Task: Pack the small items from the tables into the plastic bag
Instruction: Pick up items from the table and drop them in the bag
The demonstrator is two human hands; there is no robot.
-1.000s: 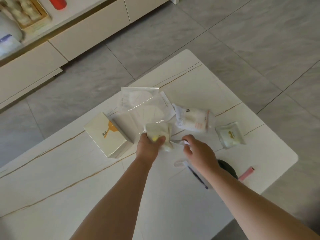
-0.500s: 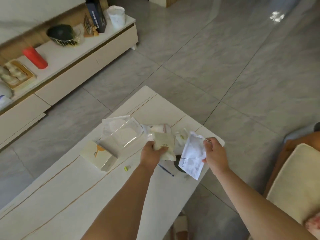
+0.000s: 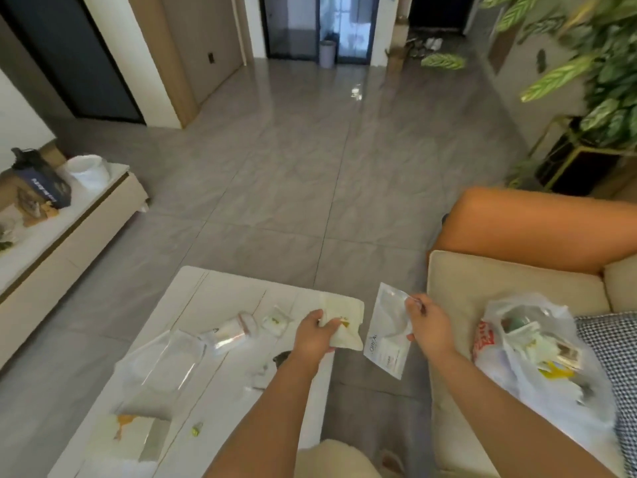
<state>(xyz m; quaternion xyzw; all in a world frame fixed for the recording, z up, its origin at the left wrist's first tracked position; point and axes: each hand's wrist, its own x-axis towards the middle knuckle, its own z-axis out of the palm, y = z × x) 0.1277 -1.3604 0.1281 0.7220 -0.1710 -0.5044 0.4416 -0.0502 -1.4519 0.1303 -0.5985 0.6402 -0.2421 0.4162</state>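
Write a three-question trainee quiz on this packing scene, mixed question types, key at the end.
1. True or false: the left hand holds a cream packet.
2. What does the right hand pinch? A) white sachet B) scissors C) cup
3. Where does the plastic bag sit?

Key: 1 true. 2 A, the white sachet. 3 On the sofa, to the person's right.

Worn at head height, looking forward and slightly down across the bench (image 3: pixel 213 305) toward the tiled floor (image 3: pixel 310 167) and far doorway (image 3: pixel 317 25). Wide-angle, near the forearms. Single view only.
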